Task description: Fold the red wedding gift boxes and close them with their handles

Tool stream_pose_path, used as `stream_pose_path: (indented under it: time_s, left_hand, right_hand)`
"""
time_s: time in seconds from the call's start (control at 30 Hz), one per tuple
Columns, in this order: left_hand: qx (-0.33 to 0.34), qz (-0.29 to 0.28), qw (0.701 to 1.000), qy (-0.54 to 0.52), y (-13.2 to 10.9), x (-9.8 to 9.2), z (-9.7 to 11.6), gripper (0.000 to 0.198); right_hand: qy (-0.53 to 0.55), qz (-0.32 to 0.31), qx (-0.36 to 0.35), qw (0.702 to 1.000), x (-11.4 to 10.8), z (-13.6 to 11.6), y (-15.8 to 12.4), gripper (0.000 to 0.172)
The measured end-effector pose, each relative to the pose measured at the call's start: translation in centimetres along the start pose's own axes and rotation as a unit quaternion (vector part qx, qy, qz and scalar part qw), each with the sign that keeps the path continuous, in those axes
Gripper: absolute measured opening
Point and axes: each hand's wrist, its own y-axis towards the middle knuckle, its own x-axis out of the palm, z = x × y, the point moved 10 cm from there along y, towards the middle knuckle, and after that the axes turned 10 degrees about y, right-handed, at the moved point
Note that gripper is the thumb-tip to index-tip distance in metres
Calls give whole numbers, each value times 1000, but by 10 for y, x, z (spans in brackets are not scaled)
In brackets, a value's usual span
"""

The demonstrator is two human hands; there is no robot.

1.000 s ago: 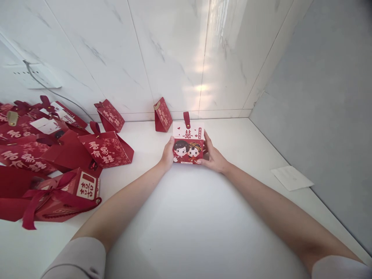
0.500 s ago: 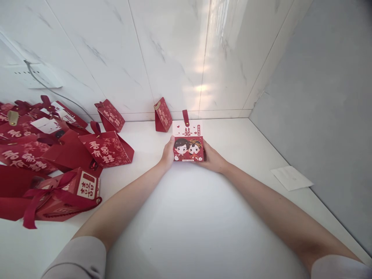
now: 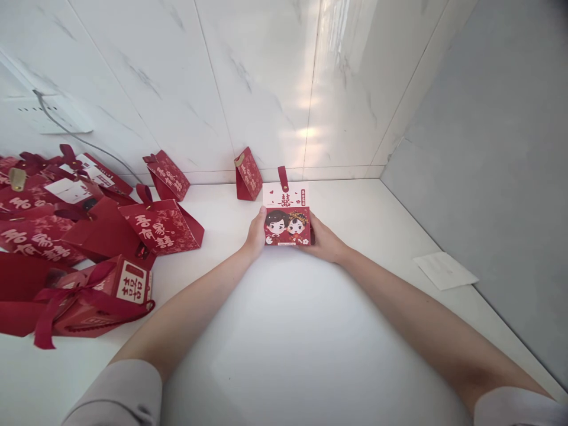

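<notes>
A small red and white gift box (image 3: pixel 287 226) with two cartoon figures on its front stands upright on the white table, its dark red ribbon loop on top. Against its left side rests my left hand (image 3: pixel 256 234), thumb along the front edge. My right hand (image 3: pixel 326 238) grips the right side, its fingers partly hidden behind and under the box. Just left of and behind it, a narrow red box (image 3: pixel 249 174) stands near the wall.
Several red gift boxes and bags crowd the left, among them a box with a ribbon bow (image 3: pixel 95 299) and a standing bag (image 3: pixel 164 228). A smaller red box (image 3: pixel 167 176) stands by the tiled wall. White paper (image 3: pixel 445 270) lies at the right edge. A cable hangs from the socket (image 3: pixel 57 113).
</notes>
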Motion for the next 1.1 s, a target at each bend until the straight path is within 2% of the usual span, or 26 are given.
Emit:
stream_pose_path:
  time_s: [0.53, 1.1]
  left_hand:
    - [-9, -5, 1000, 6, 0, -1, -3, 58]
    - [11, -19, 1000, 17, 1, 1, -1, 60]
  right_hand:
    - [8, 1, 3, 1000, 0, 0, -1, 95]
    - [11, -14, -5, 1000, 2, 4, -1, 93]
